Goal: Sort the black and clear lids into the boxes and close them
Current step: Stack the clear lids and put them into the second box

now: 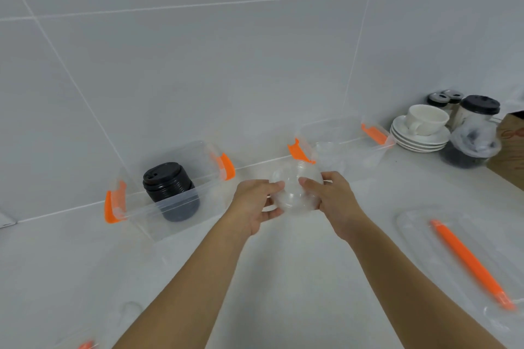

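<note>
Both my hands hold a stack of clear dome lids point(295, 193) above the white counter, between the two boxes. My left hand point(255, 204) grips its left side and my right hand point(334, 201) its right side. The left clear box point(136, 207) with orange latches stands by the wall and holds a stack of black lids point(170, 187). The right clear box point(354, 147), also with orange latches, sits just behind my hands with some clear lids point(329, 150) inside. Both boxes are uncovered.
A clear box cover with an orange handle point(467, 261) lies on the counter at the right. Another cover's corner point(82, 344) shows at the bottom left. Stacked saucers with a white cup point(422, 127), lidded cups and jars crowd the back right corner. A tiled wall runs behind.
</note>
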Motion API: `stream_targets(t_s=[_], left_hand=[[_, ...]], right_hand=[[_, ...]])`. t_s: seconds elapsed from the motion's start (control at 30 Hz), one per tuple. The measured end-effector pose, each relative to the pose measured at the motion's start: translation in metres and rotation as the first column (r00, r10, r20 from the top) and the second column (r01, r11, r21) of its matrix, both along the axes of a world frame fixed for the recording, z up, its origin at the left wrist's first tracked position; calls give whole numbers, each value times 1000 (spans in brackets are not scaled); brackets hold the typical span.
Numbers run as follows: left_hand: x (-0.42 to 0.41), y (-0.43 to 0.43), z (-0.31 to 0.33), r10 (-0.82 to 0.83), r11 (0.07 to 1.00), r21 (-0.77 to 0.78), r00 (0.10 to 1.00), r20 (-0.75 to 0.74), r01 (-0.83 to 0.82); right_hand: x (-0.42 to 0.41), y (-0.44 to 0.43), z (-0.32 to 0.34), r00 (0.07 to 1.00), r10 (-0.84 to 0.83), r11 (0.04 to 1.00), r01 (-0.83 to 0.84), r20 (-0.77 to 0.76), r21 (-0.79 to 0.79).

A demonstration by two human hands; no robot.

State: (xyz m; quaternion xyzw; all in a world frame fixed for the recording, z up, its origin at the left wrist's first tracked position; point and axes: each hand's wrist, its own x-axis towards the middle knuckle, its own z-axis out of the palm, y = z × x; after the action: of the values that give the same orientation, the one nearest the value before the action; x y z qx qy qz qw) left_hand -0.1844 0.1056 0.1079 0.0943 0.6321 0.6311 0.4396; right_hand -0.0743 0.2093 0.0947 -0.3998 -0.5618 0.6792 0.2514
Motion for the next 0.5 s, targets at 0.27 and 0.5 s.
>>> stream_targets(t_s=[0.27,0.5], left_hand=[[-12,43,48,-12,999,48,994,-105,18],[-20,102,73,9,999,54,989,-146,-1]], right_hand=[[-10,46,47,994,64,991,-53,-86,123],[-21,105,69,994,47,986,-30,-101,165]])
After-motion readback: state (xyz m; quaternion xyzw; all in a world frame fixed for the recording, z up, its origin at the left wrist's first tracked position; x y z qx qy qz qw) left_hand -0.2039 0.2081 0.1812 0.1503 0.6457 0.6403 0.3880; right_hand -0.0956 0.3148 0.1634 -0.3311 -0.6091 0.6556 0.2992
